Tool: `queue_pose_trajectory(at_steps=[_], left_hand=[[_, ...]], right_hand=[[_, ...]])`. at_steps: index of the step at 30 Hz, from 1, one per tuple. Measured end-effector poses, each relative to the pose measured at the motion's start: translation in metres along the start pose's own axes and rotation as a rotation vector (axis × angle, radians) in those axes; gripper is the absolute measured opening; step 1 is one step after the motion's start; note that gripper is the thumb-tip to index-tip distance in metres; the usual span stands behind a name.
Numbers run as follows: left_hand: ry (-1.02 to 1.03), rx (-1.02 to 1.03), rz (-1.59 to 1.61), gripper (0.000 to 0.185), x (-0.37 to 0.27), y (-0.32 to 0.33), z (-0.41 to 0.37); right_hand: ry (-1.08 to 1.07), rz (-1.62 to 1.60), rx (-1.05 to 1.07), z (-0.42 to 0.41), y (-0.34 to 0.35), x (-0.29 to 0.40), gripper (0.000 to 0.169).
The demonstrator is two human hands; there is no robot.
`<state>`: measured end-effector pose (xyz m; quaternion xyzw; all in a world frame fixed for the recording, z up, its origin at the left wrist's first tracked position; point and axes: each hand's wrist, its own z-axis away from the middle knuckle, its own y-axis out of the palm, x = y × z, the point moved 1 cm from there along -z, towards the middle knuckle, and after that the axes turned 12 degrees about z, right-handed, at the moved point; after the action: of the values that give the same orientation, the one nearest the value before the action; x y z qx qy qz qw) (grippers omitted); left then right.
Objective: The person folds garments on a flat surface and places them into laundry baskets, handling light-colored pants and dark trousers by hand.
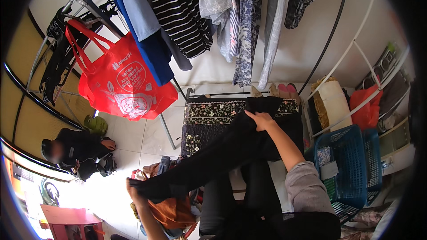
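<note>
A long black garment [200, 163] is stretched slantwise across the view, above my lap. At its lower left end, my left hand [135, 193] grips the cloth, with part of the fingers hidden behind it. My right hand [262, 120] holds the garment near its upper right end, over a low surface covered by a black cloth with floral embroidery [213, 111]. Some of the black fabric lies on this cover, and where one ends and the other begins is hard to tell at the right. Beneath my left forearm is a heap of clothes with an orange-brown piece [175, 213] on top.
Clothes [180, 13] hang overhead from a rack. A red tote bag [130, 83] hangs at the left from a metal frame. Blue plastic baskets [347, 166] stand to the right. On the floor at the left sits another person [80, 153], near a green gas cylinder [95, 125].
</note>
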<state>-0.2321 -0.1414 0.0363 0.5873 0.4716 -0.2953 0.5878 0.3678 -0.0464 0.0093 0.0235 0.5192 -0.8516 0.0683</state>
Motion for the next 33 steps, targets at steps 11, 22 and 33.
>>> queue_pose_trajectory(at_steps=[11,22,33], left_hand=[[0.363,-0.041,-0.004,0.009,-0.053,0.117,-0.104],[0.500,0.246,-0.678,0.015,-0.019,0.035,-0.017],[0.189,0.202,-0.954,0.009,0.002,0.054,0.048]], right_hand=[[0.316,-0.098,-0.771,0.108,-0.096,-0.103,0.027],[0.170,-0.583,-1.035,0.237,0.032,-0.007,0.034],[0.210,-0.613,-0.710,0.214,0.105,0.003,0.013]])
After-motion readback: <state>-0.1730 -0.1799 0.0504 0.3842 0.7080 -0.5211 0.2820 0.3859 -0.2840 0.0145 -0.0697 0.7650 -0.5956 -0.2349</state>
